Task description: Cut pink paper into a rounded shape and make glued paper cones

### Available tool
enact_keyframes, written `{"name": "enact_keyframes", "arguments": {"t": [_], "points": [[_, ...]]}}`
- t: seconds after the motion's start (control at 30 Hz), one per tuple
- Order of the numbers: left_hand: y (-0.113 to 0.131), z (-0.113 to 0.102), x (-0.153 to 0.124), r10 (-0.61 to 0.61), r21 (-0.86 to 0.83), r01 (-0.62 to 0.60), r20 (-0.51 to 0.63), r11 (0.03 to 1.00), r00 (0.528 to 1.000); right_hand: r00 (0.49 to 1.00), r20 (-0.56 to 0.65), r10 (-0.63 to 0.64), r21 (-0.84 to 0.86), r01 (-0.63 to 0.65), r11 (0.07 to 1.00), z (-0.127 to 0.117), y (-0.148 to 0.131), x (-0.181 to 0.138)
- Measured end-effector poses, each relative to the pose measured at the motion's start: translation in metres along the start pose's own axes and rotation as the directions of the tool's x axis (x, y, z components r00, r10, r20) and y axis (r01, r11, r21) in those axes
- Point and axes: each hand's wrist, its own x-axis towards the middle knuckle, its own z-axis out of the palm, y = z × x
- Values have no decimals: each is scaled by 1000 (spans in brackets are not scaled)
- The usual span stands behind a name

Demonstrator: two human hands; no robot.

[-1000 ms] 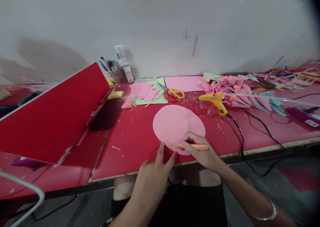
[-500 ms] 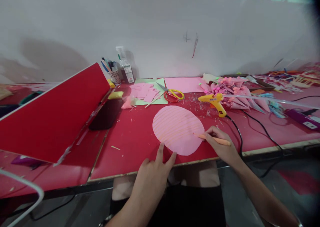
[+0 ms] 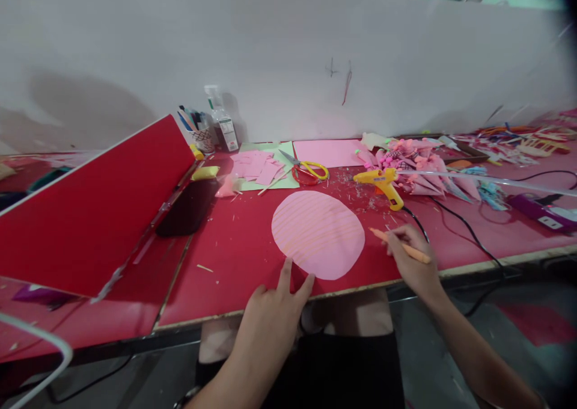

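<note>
A rounded sheet of pink paper [image 3: 320,234] with curved orange lines across it lies flat at the table's front edge. My left hand [image 3: 274,310] rests at its lower left, index finger and thumb spread and touching the rim of the paper. In my right hand [image 3: 415,264] is an orange marker [image 3: 406,248], its tip pointing left. The tip is just off the paper's right side, above the red table. Fewer lines show on the lower right part of the paper.
A yellow glue gun [image 3: 383,185] with a cord lies behind the marker. Scissors [image 3: 311,169] and pink scraps [image 3: 259,165] lie on a green sheet [image 3: 288,181]. Pink cone-shaped pieces [image 3: 419,162] are heaped at right. A red board [image 3: 99,210] leans at left, beside a dark phone-like slab [image 3: 189,207].
My right hand has moved the marker to the right, from over the pink paper to beyond its edge. My left hand keeps its place on the rim. The view has shifted slightly.
</note>
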Motion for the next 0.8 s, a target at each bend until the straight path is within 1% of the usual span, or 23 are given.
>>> {"name": "enact_keyframes", "arguments": {"t": [0.07, 0.1, 0.13, 0.2, 0.23, 0.27, 0.3, 0.33, 0.37, 0.4, 0.43, 0.47, 0.53, 0.6, 0.67, 0.8], "points": [[0, 1, 0, 2, -13, -3, -10, 1000, 1000, 993, -115, 36, 127, -22, 992, -1, -1, -2], [0, 1, 0, 4, -17, -4, -12, 1000, 1000, 988, -151, 41, 177, -14, 984, -1, -3, -4], [0, 1, 0, 6, -19, -6, -13, 1000, 1000, 985, -168, 31, 207, 5, 978, -1, -5, -6], [-1, 2, 0, 10, -21, -11, -16, 1000, 1000, 989, -146, -37, 199, 66, 978, 1, -11, -13], [-3, 2, 0, 18, -21, -19, -16, 1000, 1000, 991, -102, -87, 159, 103, 982, 2, -15, -18], [-5, 3, 0, 31, -22, -31, -21, 999, 999, 988, -31, -151, 98, 153, 983, 4, -18, -23], [-8, 5, 0, 48, -23, -49, -34, 999, 998, 973, 59, -225, 21, 224, 974, 7, -21, -28], [-12, 7, 0, 65, -24, -66, -53, 997, 996, 939, 168, -300, -59, 313, 948, 10, -24, -33], [-18, 9, 0, 78, -24, -80, -77, 997, 994, 889, 277, -366, -132, 412, 902, 14, -27, -38], [-24, 11, -1, 83, -23, -85, -105, 996, 991, 834, 365, -414, -190, 502, 843, 18, -29, -42], [-31, 12, -1, 68, -17, -70, -127, 997, 990, 787, 428, -445, -234, 572, 786, 21, -31, -45], [-39, 14, -2, 46, -8, -48, -140, 999, 989, 757, 462, -463, -268, 617, 740, 24, -33, -47], [-55, 15, -2, 12, 20, -9, -152, 1000, 988, 731, 495, -469, -308, 653, 692, 28, -36, -48], [-70, 14, -2, -21, 33, 27, -156, 999, 988, 710, 520, -475, -293, 671, 681, 30, -39, -46], [-83, 14, 1, -52, 5, 54, -165, 999, 985, 692, 541, -478, -262, 678, 687, 31, -41, -42], [-98, 11, 13, 23, -117, -49, -209, 992, 978, 676, 548, -493, -181, 671, 719, 38, -45, -30]]}}
